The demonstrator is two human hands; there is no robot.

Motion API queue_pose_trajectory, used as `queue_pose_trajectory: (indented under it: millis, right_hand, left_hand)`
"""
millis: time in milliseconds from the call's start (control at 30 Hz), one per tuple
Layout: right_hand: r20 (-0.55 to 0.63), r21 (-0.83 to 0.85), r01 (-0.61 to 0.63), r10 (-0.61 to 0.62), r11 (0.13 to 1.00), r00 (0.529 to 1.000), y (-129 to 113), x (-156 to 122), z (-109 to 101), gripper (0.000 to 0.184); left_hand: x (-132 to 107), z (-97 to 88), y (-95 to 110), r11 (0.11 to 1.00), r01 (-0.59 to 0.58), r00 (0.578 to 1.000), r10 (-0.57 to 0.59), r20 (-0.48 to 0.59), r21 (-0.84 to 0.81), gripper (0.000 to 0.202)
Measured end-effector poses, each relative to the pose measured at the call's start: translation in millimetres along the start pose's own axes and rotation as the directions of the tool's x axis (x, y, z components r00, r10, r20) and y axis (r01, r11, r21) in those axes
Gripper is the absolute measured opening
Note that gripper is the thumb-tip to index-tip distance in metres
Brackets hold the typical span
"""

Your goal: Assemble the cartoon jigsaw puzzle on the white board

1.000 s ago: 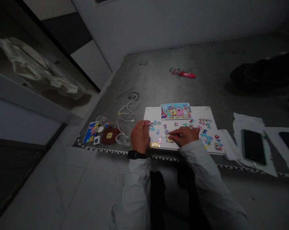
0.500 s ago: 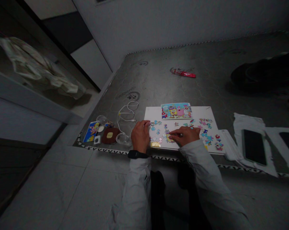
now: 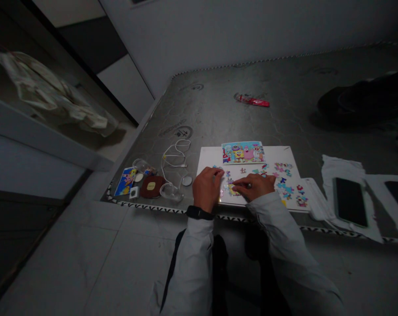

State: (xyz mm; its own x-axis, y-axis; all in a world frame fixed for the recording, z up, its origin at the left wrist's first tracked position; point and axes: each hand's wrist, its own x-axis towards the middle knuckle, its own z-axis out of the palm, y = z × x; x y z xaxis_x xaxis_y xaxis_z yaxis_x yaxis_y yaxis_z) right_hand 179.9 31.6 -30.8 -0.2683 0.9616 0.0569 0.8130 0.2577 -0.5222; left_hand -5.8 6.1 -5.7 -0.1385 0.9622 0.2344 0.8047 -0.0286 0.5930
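Left grip [image 3: 207, 188] near curled right grip [image 3: 257, 186]

Between my left hand [image 3: 207, 189] and my right hand [image 3: 255, 187] I have only a narrow gap. The picture card [image 3: 243, 152] beyond blocks a low slide forward; the plastic container [image 3: 171, 193] and cable [image 3: 181, 166] crowd my left side. Past the card, the gray surface [image 3: 215, 118] lies open up to the red packet [image 3: 258, 102].
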Motion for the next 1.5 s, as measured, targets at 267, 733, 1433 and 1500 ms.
queue_pose_trajectory:
  millis: [267, 733, 1433, 1500]
  right_hand:
    - [0.005, -0.013, -0.01, 0.01, 1.0, 1.0, 3.4, 2.0, 5.4, 0.02]
    - [-0.005, -0.013, 0.011, -0.011, 1.0, 1.0, 1.0, 0.7, 5.3, 0.024]
    - [0.045, -0.023, -0.025, 0.026, 0.999, 0.999, 4.0, 4.4, 8.5, 0.026]
    - [0.045, -0.015, -0.031, 0.032, 0.999, 0.998, 3.7, 4.2, 8.3, 0.024]
  left_hand:
    - [-1.9, 16.2, 16.6, 0.995, 0.017, 0.997, -0.024, 0.067, 0.099, 0.02]
    - [0.0, 18.5, 17.3, 0.995, 0.049, 0.992, -0.058, 0.11, 0.083, 0.016]
    - [3.0, 14.6, 11.1, 0.994, 0.039, 0.999, -0.04, -0.005, -0.102, 0.011]
    - [3.1, 14.5, 10.8, 0.994, 0.044, 0.999, -0.045, -0.006, -0.103, 0.012]
